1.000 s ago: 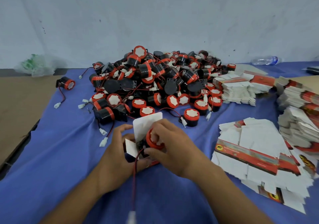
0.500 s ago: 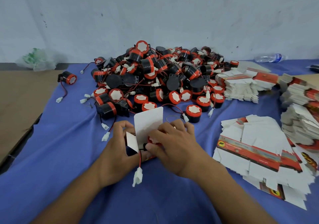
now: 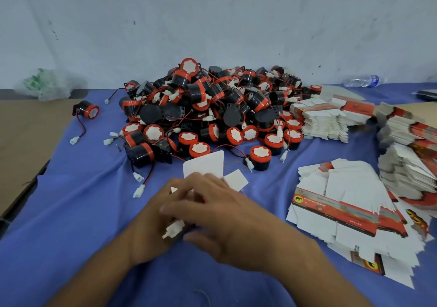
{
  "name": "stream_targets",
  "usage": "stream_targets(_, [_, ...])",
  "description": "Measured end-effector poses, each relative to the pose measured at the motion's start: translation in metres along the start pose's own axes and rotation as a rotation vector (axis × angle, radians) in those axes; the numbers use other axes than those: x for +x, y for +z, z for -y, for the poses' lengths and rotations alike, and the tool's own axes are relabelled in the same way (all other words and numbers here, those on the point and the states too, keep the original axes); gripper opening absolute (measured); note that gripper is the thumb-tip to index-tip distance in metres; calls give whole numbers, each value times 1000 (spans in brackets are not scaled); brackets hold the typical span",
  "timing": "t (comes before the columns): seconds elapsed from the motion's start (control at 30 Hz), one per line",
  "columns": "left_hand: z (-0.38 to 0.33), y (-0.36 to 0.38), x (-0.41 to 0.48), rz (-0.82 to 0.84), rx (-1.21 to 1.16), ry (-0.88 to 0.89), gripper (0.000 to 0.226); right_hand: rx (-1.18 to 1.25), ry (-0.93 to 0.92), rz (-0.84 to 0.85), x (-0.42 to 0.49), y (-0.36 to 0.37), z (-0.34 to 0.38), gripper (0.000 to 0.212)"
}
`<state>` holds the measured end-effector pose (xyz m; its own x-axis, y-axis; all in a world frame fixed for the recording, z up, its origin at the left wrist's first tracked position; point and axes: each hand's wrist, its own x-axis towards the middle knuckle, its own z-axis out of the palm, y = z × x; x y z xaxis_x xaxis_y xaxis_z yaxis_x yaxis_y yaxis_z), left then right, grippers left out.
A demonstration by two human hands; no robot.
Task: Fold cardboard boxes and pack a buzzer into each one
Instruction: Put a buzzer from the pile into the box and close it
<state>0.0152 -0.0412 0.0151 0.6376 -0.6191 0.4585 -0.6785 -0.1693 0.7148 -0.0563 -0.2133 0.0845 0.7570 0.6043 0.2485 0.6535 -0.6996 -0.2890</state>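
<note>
A small cardboard box (image 3: 205, 166) stands on the blue cloth with its white flaps up, its body hidden behind my hands. My left hand (image 3: 147, 231) grips the box from the left. My right hand (image 3: 227, 219) reaches across the box's front, fingers stretched out to the left and blurred. The buzzer inside the box is hidden; only its white connector (image 3: 173, 229) sticks out between my right forefinger and thumb. A big heap of black and red buzzers (image 3: 212, 108) lies behind the box.
Flat box blanks (image 3: 350, 209) are fanned out at the right, with taller stacks (image 3: 409, 155) beyond them and another stack (image 3: 326, 119) next to the heap. One buzzer (image 3: 88, 110) lies apart at the left. A water bottle (image 3: 360, 80) rests against the wall.
The buzzer has gone down into the box and out of sight. My right hand has slid left across the box's front, over the dangling connector. The camera has tilted a little.
</note>
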Motion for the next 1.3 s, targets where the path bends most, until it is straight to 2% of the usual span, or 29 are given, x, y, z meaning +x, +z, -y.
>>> stream_targets(0.07, [-2, -3, 0, 18, 43, 0, 50, 39, -56, -19, 4, 7, 6, 30])
stream_targets(0.13, [0, -3, -1, 2, 55, -7, 47, 104, -59, -82, 8, 13, 5, 22])
stream_targets(0.2, [-1, 0, -1, -37, 43, 6, 32, 196, 29, -246, 10, 16, -2, 10])
stream_targets(0.27, [-1, 3, 1, -14, 98, 8, 10, 221, 168, -453, 11, 20, -13, 8])
stream_targets(0.33, [2, 6, 1, -32, 169, -8, 17, 134, 277, -521, 12, 26, -25, 12])
stream_targets(0.4, [5, 6, 0, -65, 186, -61, 21, 12, 342, -401, 14, 32, -35, 15])
stream_targets(0.5, [5, 6, -2, -101, 117, -170, 31, -31, 366, -241, 13, 38, -42, 18])
stream_targets(0.57, [5, 6, -2, -121, 68, -225, 41, -8, 316, -222, 12, 40, -41, 24])
stream_targets(0.63, [5, 6, -2, -143, 46, -245, 52, -22, 245, -134, 14, 41, -40, 28])
stream_targets(0.73, [8, 6, -3, -158, 10, -279, 60, -63, 192, -47, 12, 40, -41, 25])
stream_targets(0.8, [11, 5, -3, -166, -50, -301, 63, 6, 216, -54, 8, 38, -45, 21])
stream_targets(0.9, [12, 2, -3, -183, -98, -277, 62, 30, 257, -36, 3, 38, -46, 28])
stream_targets(1.1, [12, -1, -4, -176, 16, -238, 54, -20, 377, -4, 0, 43, -50, 36])
stream_targets(1.2, [11, 3, -3, -128, 78, -192, 50, 26, 345, -38, -2, 44, -54, 30])
stream_targets(1.3, [10, 8, -3, -76, 61, -149, 44, 173, 256, -164, -1, 41, -61, 18])
